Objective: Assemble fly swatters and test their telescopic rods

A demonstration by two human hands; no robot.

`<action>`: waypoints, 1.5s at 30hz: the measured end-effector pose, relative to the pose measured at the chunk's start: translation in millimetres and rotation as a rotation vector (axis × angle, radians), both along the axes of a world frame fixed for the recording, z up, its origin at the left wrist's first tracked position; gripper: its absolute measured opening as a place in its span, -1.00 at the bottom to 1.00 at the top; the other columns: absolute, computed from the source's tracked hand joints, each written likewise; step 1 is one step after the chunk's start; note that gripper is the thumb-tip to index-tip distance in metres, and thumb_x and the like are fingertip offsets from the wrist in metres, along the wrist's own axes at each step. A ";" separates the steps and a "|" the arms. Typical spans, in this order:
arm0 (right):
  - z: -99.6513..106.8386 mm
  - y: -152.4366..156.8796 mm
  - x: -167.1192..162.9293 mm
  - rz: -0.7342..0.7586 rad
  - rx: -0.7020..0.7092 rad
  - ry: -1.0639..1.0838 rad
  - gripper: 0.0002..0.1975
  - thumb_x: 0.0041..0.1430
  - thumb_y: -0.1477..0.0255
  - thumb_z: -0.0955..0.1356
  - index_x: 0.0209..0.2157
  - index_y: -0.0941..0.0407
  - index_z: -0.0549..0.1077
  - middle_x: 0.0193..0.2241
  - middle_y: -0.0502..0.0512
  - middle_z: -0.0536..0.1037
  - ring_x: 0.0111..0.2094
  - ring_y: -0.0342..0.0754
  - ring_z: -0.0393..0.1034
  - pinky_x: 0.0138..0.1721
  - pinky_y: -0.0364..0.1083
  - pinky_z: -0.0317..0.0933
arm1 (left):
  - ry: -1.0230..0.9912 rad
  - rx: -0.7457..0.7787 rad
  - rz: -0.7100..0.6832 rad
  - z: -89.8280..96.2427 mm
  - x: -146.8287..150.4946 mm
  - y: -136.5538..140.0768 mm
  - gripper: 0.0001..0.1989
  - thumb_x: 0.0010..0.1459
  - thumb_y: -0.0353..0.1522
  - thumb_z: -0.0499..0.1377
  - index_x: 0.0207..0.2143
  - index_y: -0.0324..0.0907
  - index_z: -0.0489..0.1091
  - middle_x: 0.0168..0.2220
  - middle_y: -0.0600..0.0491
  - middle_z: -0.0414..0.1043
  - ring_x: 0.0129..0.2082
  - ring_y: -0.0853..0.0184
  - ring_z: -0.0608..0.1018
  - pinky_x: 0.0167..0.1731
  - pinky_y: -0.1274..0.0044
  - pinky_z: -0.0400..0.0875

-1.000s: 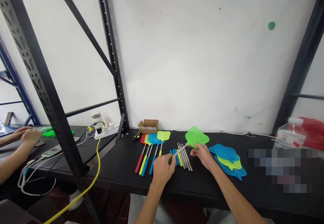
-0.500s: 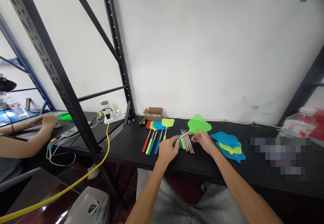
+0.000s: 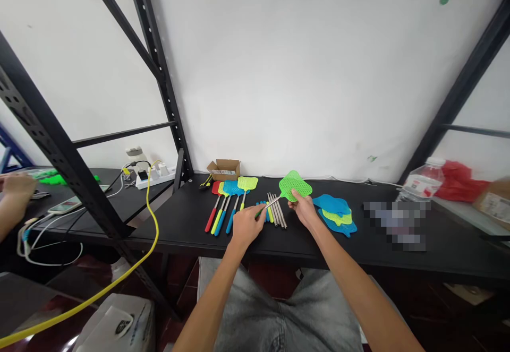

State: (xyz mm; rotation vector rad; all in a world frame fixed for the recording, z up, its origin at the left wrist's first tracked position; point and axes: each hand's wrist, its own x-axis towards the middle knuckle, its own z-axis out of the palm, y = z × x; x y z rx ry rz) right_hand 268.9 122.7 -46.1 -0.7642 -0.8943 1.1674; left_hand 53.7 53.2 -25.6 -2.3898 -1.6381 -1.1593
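Nearest, at lower centre, are the person's grey trousers [image 3: 282, 315], below the edge of the black worktop [image 3: 179, 224]. Above them, near the middle of the frame, both hands are closed on one green swatter [image 3: 296, 181]. The left hand [image 3: 246, 226] is a fist around its dark green handle, most of which it hides; the metal rod runs from there, tilted up and rightward, to the green head.

The right hand [image 3: 306, 211] has shifted most. Half a second ago its fingers were at the neck of the head; now the thumb lies across the mesh, pinching its lower part. I judge this a firmer hold for working head against rod, though whether the joint is fully seated cannot be told.

The things around it are unchanged: loose rods [image 3: 279, 214] with blue and yellow grips [image 3: 271, 215] just beyond the fist, whole swatters [image 3: 218, 223] in a row left of centre, and blue and yellow loose heads [image 3: 338, 218] stacked right of the right hand.

Farther back are an open carton [image 3: 225, 171] left of centre and a clear bottle [image 3: 422, 181] beside red plastic [image 3: 456, 182] at right.
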 end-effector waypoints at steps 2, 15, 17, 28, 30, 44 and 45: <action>0.6 -1.2 0.2 0.010 0.015 0.000 -0.67 -0.10 0.22 0.53 -0.37 0.14 0.49 -0.54 0.01 0.50 -0.59 -0.15 0.36 -0.57 -0.13 0.24 | 0.004 0.004 -0.010 -0.4 0.0 0.0 -0.65 0.31 -0.20 0.00 -0.04 -0.03 0.51 -0.17 0.03 0.59 -0.21 0.31 0.58 -0.23 0.58 0.35; -0.2 -6.1 -0.9 0.015 0.028 -0.055 -0.66 -0.07 0.22 0.51 -0.29 0.13 0.51 -0.43 0.08 0.59 -0.59 -0.14 0.34 -0.55 -0.11 0.23 | 0.043 -0.007 0.030 -1.0 0.8 -2.3 -0.67 0.31 -0.18 0.00 -0.02 0.00 0.48 -0.19 0.05 0.56 -0.22 0.32 0.56 -0.34 0.58 0.28; 0.0 -8.1 -1.4 0.042 0.017 -0.096 -0.67 -0.05 0.21 0.50 -0.32 0.14 0.51 -0.44 0.13 0.60 -0.58 -0.12 0.35 -0.53 -0.10 0.24 | 0.056 -0.006 0.026 0.9 1.9 -3.9 -0.66 0.31 -0.18 -0.01 -0.03 -0.01 0.48 -0.18 0.04 0.55 -0.22 0.32 0.55 -0.34 0.58 0.28; 0.6 -9.1 1.8 0.064 -0.039 -0.091 -0.62 -0.04 0.13 0.49 -0.36 0.17 0.56 -0.45 0.20 0.61 -0.57 -0.10 0.37 -0.51 -0.10 0.24 | 0.188 -0.033 0.097 26.8 -9.0 -7.3 -0.71 0.27 -0.26 0.03 -0.15 -0.10 0.52 -0.23 -0.01 0.46 -0.26 0.30 0.50 -0.33 0.55 0.28; 3.8 -11.7 2.1 0.068 -0.049 -0.100 -0.59 0.02 0.09 0.45 -0.31 0.18 0.58 -0.45 0.21 0.61 -0.56 -0.11 0.37 -0.51 -0.11 0.25 | 0.169 -0.045 0.186 35.0 -31.4 -5.0 -0.68 0.29 -0.27 -0.01 -0.18 -0.13 0.53 -0.24 -0.02 0.47 -0.26 0.31 0.50 -0.32 0.55 0.26; 3.8 -12.1 1.5 0.073 -0.040 -0.138 -0.56 0.05 0.07 0.43 -0.31 0.19 0.60 -0.47 0.21 0.59 -0.56 -0.10 0.36 -0.52 -0.12 0.24 | 0.108 -0.282 0.639 20.3 -152.9 2.6 -0.69 0.19 -0.25 0.08 -0.08 -0.05 0.51 -0.14 -0.08 0.55 -0.16 0.14 0.55 -0.25 0.46 0.35; 3.9 -12.4 1.6 0.074 -0.040 -0.139 -0.56 0.05 0.07 0.43 -0.31 0.19 0.60 -0.47 0.20 0.59 -0.56 -0.11 0.36 -0.52 -0.12 0.25 | 0.115 -0.288 0.633 18.0 -149.9 6.3 -0.69 0.20 -0.25 0.08 -0.08 -0.05 0.51 -0.12 -0.08 0.54 -0.15 0.14 0.55 -0.24 0.46 0.36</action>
